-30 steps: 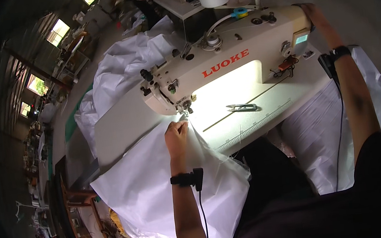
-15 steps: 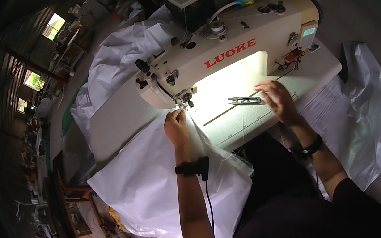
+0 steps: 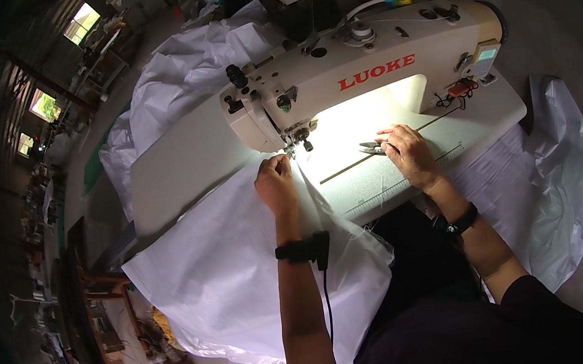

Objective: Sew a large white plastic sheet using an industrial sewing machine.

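Observation:
My left hand point(image 3: 277, 185) is closed in a pinch on the edge of a white plastic-like sheet point(image 3: 207, 265), close beside the needle and presser foot point(image 3: 292, 150) of a white sewing machine point(image 3: 371, 56). The sheet drapes from the machine bed down over the front edge. At the right, under the machine's arm, my right hand point(image 3: 411, 156) closes over the handles of a pair of thread snips point(image 3: 372, 148). Their blades point left, toward the needle. A thin dark strip point(image 3: 348, 168) lies slanting across the lit bed below the snips.
More crumpled white sheeting point(image 3: 198, 70) is heaped behind the machine at the left. Another length of white sheeting point(image 3: 559, 171) hangs at the right. A control box with a lit screen point(image 3: 486, 55) sits on the machine's right end. A wooden frame point(image 3: 115, 313) stands at lower left.
My right hand has come down over the thread snips and closed on them; before, its fingers were only at their handle end. My left hand stays by the needle. The whole view has shifted slightly.

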### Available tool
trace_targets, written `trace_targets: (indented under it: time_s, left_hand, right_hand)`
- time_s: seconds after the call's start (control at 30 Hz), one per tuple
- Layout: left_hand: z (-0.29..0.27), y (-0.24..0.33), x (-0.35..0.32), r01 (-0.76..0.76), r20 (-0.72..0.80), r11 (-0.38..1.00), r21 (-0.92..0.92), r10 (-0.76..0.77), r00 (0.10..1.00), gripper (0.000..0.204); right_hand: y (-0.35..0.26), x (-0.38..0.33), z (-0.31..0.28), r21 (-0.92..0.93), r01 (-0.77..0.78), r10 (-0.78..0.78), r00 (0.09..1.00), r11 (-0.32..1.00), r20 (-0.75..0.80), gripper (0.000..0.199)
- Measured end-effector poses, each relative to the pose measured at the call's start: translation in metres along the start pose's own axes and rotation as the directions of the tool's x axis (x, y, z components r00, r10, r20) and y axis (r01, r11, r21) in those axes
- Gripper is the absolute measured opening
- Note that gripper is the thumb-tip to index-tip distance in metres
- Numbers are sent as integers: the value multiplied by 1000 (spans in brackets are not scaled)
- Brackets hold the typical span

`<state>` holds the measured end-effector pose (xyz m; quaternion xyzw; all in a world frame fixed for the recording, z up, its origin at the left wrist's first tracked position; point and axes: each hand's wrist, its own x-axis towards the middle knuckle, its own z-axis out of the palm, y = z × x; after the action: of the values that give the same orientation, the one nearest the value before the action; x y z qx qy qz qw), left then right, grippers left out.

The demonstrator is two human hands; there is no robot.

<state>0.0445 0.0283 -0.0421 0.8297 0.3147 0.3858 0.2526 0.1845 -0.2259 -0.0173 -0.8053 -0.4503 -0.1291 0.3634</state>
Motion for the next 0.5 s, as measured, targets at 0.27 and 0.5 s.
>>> trace_targets:
  time_s: [0.27, 0.5]
  left_hand:
    - [0, 7, 0, -11, 61, 996, 86, 6, 998, 12]
    - [2, 3, -1, -17, -16, 1000, 4, 17, 1000, 9]
  right_hand:
    - [1, -1, -2, -17, 2, -2, 1000, 1000, -1, 11]
    - [1, -1, -2, 6, 4, -4, 1000, 1000, -4, 11]
